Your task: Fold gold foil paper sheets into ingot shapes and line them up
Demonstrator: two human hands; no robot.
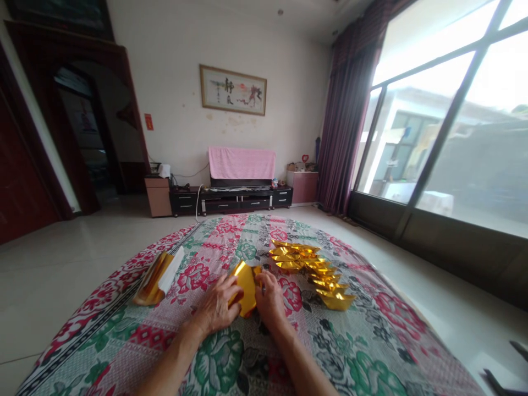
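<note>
A sheet of shiny gold foil paper (248, 286), partly folded, lies on the cloth in front of me between both hands. My left hand (219, 305) grips its left edge with curled fingers. On its right edge, my right hand (270, 297) pinches the paper, the fingertips partly hidden. To the right sits a row of several folded gold paper ingots (336, 298), boat-shaped and close together. Off to the left lies a stack of gold foil sheets (154, 280), curled, with a white underside showing.
A flowered cloth (218, 360) in red, green and grey covers the round table. Beyond it stand a low black TV cabinet (247, 203) and a pink cloth (242, 163) draped over a screen-shaped thing. Tall windows (454, 137) and a purple curtain (344, 121) are at the right.
</note>
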